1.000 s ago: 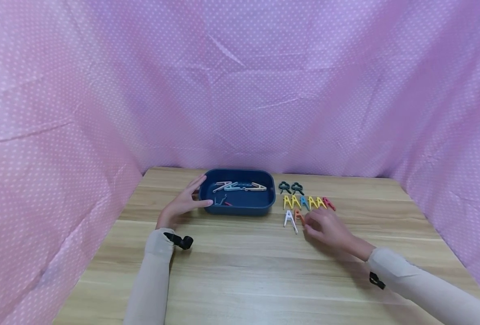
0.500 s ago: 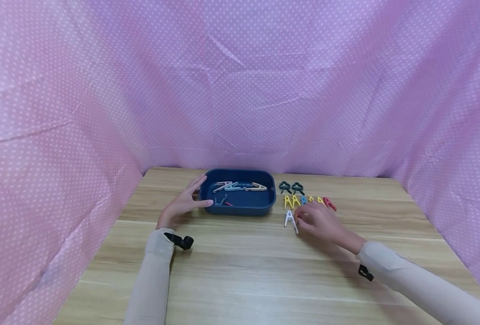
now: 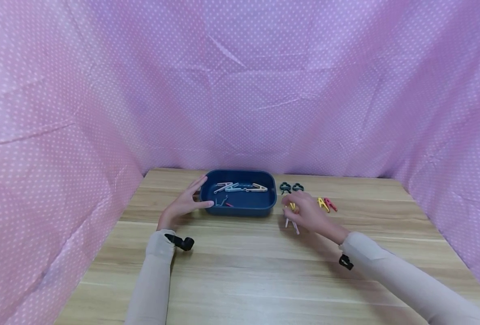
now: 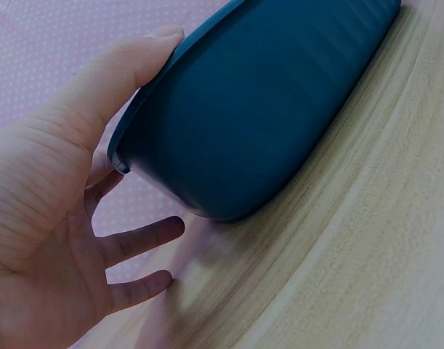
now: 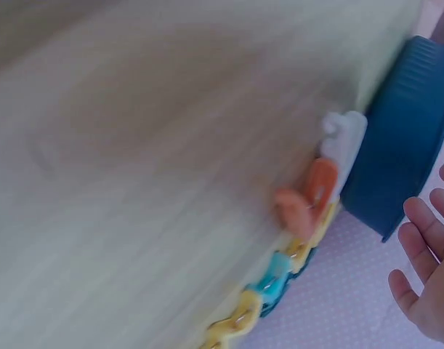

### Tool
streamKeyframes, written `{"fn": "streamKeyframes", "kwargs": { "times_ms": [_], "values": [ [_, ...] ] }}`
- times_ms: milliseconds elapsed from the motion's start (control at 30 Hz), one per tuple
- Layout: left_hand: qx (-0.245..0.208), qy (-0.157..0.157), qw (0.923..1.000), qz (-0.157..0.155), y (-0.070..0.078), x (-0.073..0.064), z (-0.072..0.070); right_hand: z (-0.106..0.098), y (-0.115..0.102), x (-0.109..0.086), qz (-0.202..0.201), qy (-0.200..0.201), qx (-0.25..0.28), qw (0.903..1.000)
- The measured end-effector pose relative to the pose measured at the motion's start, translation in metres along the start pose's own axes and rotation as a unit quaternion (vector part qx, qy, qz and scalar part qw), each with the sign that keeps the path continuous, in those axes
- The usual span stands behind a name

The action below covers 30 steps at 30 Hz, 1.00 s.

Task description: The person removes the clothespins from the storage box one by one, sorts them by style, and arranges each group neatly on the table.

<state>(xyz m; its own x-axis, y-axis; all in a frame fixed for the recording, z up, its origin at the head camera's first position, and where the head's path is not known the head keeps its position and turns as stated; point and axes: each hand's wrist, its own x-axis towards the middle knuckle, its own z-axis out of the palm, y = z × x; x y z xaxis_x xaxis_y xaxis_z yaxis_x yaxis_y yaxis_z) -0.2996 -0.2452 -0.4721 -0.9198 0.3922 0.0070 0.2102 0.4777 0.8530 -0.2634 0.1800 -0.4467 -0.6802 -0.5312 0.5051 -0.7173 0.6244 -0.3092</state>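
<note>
We rested our spread left hand (image 3: 185,201) against the navy basin (image 3: 240,211) while our right hand (image 3: 310,213) hung, relaxed and empty, over the white clothespin (image 5: 346,142) and orange clothespin (image 5: 322,182) on the worktop (image 3: 240,271), where a low sweep could have scattered them.

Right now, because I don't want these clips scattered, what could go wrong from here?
The right hand is over the A-shaped white plastic clip and the orange plastic clip, which lie close together; its fingers might knock one while reaching for the other.

The left hand has its thumb on the rim of the dark blue rectangular plastic bin; an uneven push could tip it, and the pale blue plastic clip lying inside might slide.
</note>
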Motion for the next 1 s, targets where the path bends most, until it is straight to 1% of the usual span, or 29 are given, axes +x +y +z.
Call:
{"fn": "streamKeyframes", "kwargs": {
  "times_ms": [100,200,500,667,833,1000],
  "values": [
    [-0.003,0.001,1.0,-0.006,0.0,-0.001,0.0,0.002,-0.004,0.01,0.01,0.002,0.018,0.9998],
    [-0.004,0.0,1.0,-0.003,0.0,-0.001,0.0,0.004,-0.008,0.019,0.03,-0.003,0.031,0.9991],
    [-0.002,0.0,1.0,0.004,-0.001,-0.002,0.0,0.015,-0.02,0.05,0.065,-0.013,0.072,0.9952],
    [-0.004,0.001,0.9999,0.011,-0.001,-0.003,0.0,0.025,-0.023,0.067,0.079,-0.047,0.083,0.9923],
    [0.003,0.003,0.9998,0.017,-0.001,-0.003,0.0,0.033,-0.022,0.078,0.101,-0.087,0.086,0.9874],
    [0.009,0.003,0.9998,0.015,0.0,-0.002,0.0,0.042,-0.016,0.086,0.111,-0.104,0.09,0.9842]
  ]
}}
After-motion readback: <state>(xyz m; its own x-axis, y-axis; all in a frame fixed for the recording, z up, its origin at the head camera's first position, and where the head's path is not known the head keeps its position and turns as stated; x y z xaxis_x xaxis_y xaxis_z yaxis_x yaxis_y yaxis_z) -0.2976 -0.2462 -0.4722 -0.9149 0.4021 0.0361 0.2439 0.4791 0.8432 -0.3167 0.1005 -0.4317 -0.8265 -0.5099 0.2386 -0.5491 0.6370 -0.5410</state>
